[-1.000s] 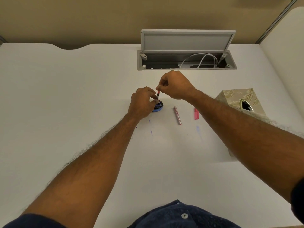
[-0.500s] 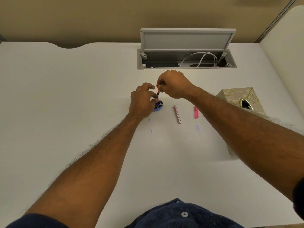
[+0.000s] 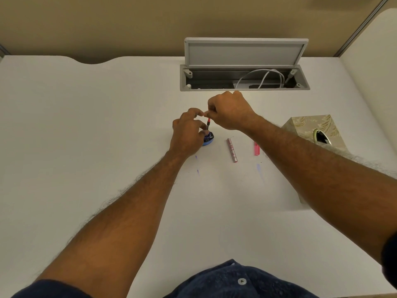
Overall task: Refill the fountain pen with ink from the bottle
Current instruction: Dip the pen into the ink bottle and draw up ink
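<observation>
A small dark ink bottle (image 3: pixel 208 138) with a blue base stands on the white desk (image 3: pixel 86 125). My left hand (image 3: pixel 187 134) wraps around its left side, thumb on the bottle, index finger lifted. My right hand (image 3: pixel 231 110) pinches the top of a thin red and black pen section (image 3: pixel 208 124), held nearly upright with its lower end pointing into the bottle's mouth. A patterned pen barrel (image 3: pixel 232 149) and a pink pen cap (image 3: pixel 256 148) lie on the desk to the right of the bottle.
An open grey cable hatch (image 3: pixel 245 67) with white cables sits in the desk behind my hands. A gold patterned tissue box (image 3: pixel 309 127) stands at the right, partly behind my right forearm. Faint blue ink marks (image 3: pixel 197 166) stain the desk near the bottle.
My right hand has lifted the pen section a little, so more of it shows above the bottle. My left index finger has risen off the bottle.
</observation>
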`<act>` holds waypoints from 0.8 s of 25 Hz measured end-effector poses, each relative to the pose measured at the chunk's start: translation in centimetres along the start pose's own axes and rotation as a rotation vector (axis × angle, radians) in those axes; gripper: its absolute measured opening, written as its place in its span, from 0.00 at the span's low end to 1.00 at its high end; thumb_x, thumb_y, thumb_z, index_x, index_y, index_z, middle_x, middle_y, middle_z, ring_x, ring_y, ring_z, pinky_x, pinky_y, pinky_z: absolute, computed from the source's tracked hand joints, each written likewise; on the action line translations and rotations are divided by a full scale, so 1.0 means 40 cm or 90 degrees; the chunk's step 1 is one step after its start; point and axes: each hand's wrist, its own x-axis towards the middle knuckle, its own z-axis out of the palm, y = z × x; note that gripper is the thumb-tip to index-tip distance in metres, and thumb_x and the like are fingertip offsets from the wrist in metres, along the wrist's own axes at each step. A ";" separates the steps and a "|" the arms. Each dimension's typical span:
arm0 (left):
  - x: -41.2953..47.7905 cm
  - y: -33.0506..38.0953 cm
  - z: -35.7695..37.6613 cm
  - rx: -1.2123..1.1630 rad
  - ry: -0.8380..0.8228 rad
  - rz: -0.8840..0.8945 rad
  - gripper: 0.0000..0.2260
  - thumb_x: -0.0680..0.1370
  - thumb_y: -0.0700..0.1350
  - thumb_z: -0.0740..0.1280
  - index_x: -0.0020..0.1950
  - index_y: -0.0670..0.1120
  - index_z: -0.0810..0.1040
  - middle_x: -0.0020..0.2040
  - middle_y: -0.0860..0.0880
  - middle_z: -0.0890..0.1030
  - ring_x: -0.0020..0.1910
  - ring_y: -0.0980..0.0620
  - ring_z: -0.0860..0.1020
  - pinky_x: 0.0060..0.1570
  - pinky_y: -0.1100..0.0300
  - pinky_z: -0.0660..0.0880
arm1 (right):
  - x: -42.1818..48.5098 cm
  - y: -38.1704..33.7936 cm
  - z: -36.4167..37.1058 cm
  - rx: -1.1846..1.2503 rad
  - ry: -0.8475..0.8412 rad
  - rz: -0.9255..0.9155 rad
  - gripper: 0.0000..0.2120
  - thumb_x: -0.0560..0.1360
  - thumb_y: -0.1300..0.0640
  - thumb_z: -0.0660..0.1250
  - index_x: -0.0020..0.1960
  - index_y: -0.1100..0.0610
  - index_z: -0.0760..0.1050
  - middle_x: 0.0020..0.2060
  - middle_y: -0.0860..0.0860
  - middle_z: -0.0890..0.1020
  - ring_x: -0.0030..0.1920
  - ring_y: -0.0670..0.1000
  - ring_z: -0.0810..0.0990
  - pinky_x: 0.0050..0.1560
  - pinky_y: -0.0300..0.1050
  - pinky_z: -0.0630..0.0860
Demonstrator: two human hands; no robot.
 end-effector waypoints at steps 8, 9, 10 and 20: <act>-0.001 0.002 -0.003 0.011 -0.005 0.003 0.09 0.75 0.47 0.71 0.52 0.44 0.83 0.69 0.50 0.71 0.66 0.49 0.69 0.65 0.54 0.62 | 0.001 0.008 -0.029 0.133 -0.063 -0.005 0.16 0.77 0.48 0.65 0.59 0.57 0.78 0.51 0.53 0.82 0.45 0.49 0.75 0.53 0.46 0.74; 0.000 0.002 -0.004 0.012 -0.004 0.004 0.09 0.75 0.47 0.71 0.51 0.44 0.84 0.68 0.50 0.71 0.66 0.50 0.69 0.65 0.54 0.62 | 0.000 0.011 -0.030 0.141 -0.071 -0.013 0.14 0.77 0.53 0.66 0.59 0.58 0.78 0.53 0.54 0.82 0.46 0.49 0.76 0.54 0.45 0.74; 0.002 0.002 -0.005 0.015 -0.003 0.004 0.09 0.74 0.47 0.71 0.51 0.44 0.84 0.68 0.50 0.72 0.65 0.50 0.69 0.64 0.55 0.62 | -0.001 0.012 -0.028 0.141 -0.074 -0.017 0.12 0.77 0.56 0.67 0.59 0.58 0.78 0.54 0.55 0.82 0.47 0.50 0.77 0.54 0.44 0.74; 0.001 0.005 -0.007 0.012 0.009 0.008 0.09 0.74 0.46 0.71 0.50 0.43 0.84 0.68 0.50 0.72 0.66 0.50 0.69 0.65 0.53 0.61 | 0.000 0.005 -0.004 0.022 -0.053 -0.002 0.13 0.81 0.52 0.59 0.57 0.59 0.74 0.48 0.56 0.81 0.42 0.51 0.75 0.46 0.44 0.71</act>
